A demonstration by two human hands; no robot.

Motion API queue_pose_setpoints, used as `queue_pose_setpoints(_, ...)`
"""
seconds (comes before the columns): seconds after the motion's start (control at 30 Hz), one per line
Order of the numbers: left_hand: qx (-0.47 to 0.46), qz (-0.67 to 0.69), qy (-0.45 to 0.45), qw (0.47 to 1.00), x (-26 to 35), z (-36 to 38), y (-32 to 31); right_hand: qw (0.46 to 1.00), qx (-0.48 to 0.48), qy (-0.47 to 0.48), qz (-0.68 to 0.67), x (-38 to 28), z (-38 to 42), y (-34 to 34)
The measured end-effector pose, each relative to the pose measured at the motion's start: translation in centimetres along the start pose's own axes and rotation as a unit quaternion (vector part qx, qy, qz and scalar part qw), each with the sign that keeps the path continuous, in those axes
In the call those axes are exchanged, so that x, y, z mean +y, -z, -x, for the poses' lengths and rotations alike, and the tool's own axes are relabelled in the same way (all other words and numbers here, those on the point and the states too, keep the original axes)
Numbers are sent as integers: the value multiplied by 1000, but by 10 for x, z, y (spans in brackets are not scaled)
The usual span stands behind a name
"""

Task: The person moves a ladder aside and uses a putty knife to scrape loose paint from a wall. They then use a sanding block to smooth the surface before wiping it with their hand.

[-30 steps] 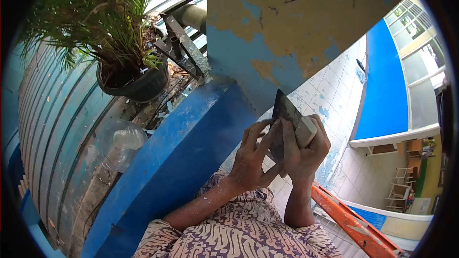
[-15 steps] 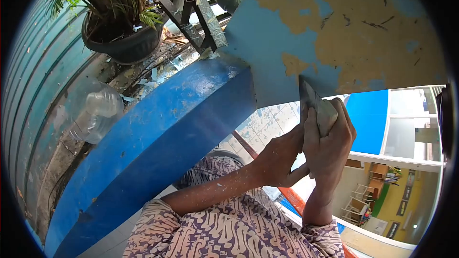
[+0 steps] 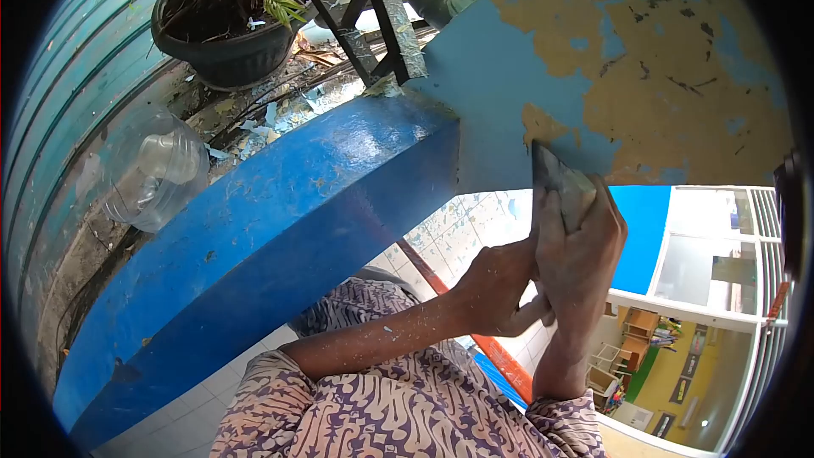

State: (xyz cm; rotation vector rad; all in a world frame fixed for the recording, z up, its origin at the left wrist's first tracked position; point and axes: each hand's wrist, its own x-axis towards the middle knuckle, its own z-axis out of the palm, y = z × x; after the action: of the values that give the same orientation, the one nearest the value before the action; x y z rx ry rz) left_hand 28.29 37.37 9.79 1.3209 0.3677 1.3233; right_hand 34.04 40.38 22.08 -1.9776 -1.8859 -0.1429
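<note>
My right hand (image 3: pixel 585 242) is wrapped around the pale handle of a paint scraper (image 3: pixel 549 171), its forefinger lying along the tool. From the left, my left hand (image 3: pixel 496 288) closes in against the scraper and the right hand; most of its fingers are hidden behind them. The scraper's dark blade tip touches the wall panel (image 3: pixel 492 59) near its lower edge. Light-blue paint covers part of this panel, while large patches show bare tan. Just above the blade is a small tan patch (image 3: pixel 543 125). Paint flecks dot my left forearm.
A bright-blue curved ledge (image 3: pixel 280 229) runs down to the left. Beyond it are a clear plastic bottle (image 3: pixel 157 174), a potted plant (image 3: pixel 225 51), a dark metal frame (image 3: pixel 390 25) and fallen paint chips (image 3: pixel 263 123). A red-orange bar (image 3: pixel 504 365) passes below my hands; windows (image 3: pixel 704 288) stand right.
The view has shifted slightly, so the ledge and panel sit differently in frame. Both hands keep their hold on the scraper, its blade still at the panel's lower part.
</note>
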Motion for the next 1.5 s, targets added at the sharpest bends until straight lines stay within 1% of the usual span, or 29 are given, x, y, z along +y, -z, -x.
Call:
queue_pose_setpoints(0.1,6,10,30,999,-17,1,7,1000,1,15,-7,10,-4,-16)
queue_pose_setpoints(0.17,2,-53,4,999,-16,3,10,999,-31,-8,5,6,-4,-18)
queue_pose_setpoints(0.2,-1,-57,-4,998,-14,6,9,1000,-2,15,5,7,-1,-19)
queue_pose_setpoints(0.23,-1,-62,-15,998,-10,7,9,1000,-2,18,4,4,2,-16)
queue_pose_setpoints(0.27,-2,-34,-1,999,1,5,10,1000,9,-3,-16,0,4,-11)
queue_pose_setpoints(0.3,4,-34,0,999,-7,7,9,999,16,-26,-34,-1,5,-8)
queue_pose_setpoints(0.33,13,-29,-15,999,-15,7,9,999,34,-13,-9,6,5,-18)
queue_pose_setpoints(0.37,19,-26,-32,999,-22,6,9,999,34,-12,-9,9,4,-24)
queue_pose_setpoints(0.4,0,-36,6,999,-27,9,13,1000,27,-9,-12,8,3,-30)
queue_pose_setpoints(0.5,-12,-69,-1,998,-22,11,18,1000,20,-9,-20,7,7,-31)
queue_pose_setpoints(0.53,-11,-67,-27,997,-21,14,15,1000,25,-7,-7,5,9,-26)
queue_pose_setpoints(0.57,-14,-41,6,999,-16,17,12,1000,31,3,3,3,8,-22)
queue_pose_setpoints(0.63,-3,-44,10,999,-15,16,9,999,31,-8,-18,3,7,-24)
queue_pose_setpoints(0.7,15,-53,-21,998,-38,16,11,999,43,5,-27,12,4,-44)
queue_pose_setpoints(0.73,-11,-7,62,998,-37,16,19,999,34,12,-17,14,3,-51)
queue_pose_setpoints(0.83,-25,-17,80,996,-29,18,23,1000,28,0,3,7,3,-49)
queue_pose_setpoints(0.87,-21,-61,10,998,-29,20,21,1000,30,-4,-2,7,5,-45)
queue_pose_setpoints(0.9,-8,-23,27,999,-24,22,18,1000,30,0,-3,8,5,-44)
queue_pose_setpoints(0.97,-3,-27,35,999,-25,22,17,998,48,0,-40,11,8,-44)
queue_pose_setpoints(1.03,8,-40,15,999,-42,18,23,999,46,7,-18,11,5,-59)
queue_pose_setpoints(1.07,-23,-25,77,996,-44,21,30,999,44,11,-13,12,4,-64)
queue_pose_setpoints(1.1,-24,-27,77,996,-45,21,30,999,40,14,-8,12,3,-67)
queue_pose_setpoints(1.17,-13,-69,28,997,-42,24,28,999,43,6,-4,4,6,-57)
queue_pose_setpoints(1.2,-16,-45,39,998,-38,26,25,999,48,5,1,1,6,-55)
queue_pose_setpoints(1.23,3,-40,26,999,-31,25,23,999,47,10,-1,3,5,-56)
queue_pose_setpoints(1.33,-1,-51,25,998,-43,24,27,998,63,3,-28,13,9,-66)
queue_pose_setpoints(1.4,-11,-45,79,996,-49,24,34,997,65,1,-29,14,7,-73)
queue_pose_setpoints(1.43,-14,-45,80,996,-51,26,32,998,62,0,-28,14,7,-74)
queue_pose_setpoints(1.5,-9,-89,18,996,-53,30,29,998,46,-10,-29,9,9,-66)
